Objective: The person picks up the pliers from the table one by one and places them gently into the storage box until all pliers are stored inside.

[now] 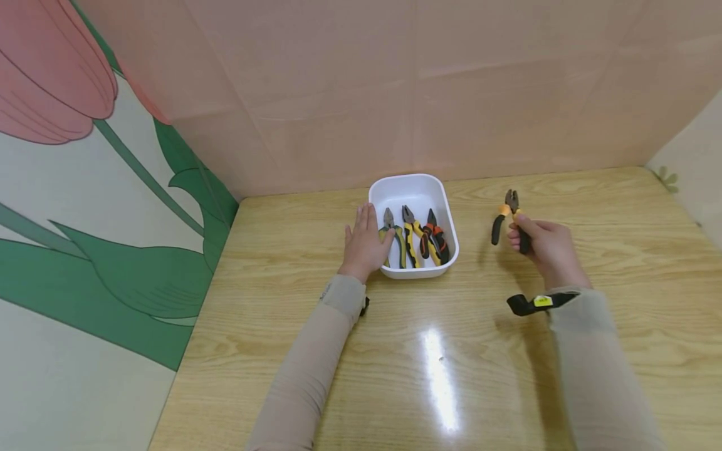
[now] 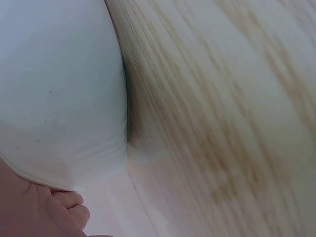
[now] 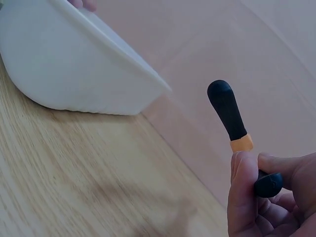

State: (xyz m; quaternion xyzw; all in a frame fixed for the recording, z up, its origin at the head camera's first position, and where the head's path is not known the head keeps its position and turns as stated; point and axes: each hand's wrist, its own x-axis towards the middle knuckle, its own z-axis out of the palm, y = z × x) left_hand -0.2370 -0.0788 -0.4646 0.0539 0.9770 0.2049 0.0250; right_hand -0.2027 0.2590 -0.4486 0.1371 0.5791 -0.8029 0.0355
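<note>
My right hand [image 1: 549, 247] holds a pair of pliers [image 1: 511, 200] with black and orange handles above the table, right of a white box. The fingers grip one handle; the other handle [image 3: 227, 108] swings out to the left, and the metal jaws point away from me. My left hand [image 1: 366, 244] rests on the left rim of the white box [image 1: 417, 274], fingers fairly straight, thumb over the inside. In the box lie green-handled pliers [image 1: 402, 247], partly under my thumb, yellow-and-black pliers [image 1: 410, 241] and red-and-black pliers [image 1: 442, 244].
The box stands on a wooden table [image 1: 468, 376] near its back edge. Behind rises a pinkish-beige covering [image 1: 338, 94]. A wall with painted tulips [image 1: 113, 250] borders the left side. A black wrist strap [image 1: 527, 305] is at my right sleeve.
</note>
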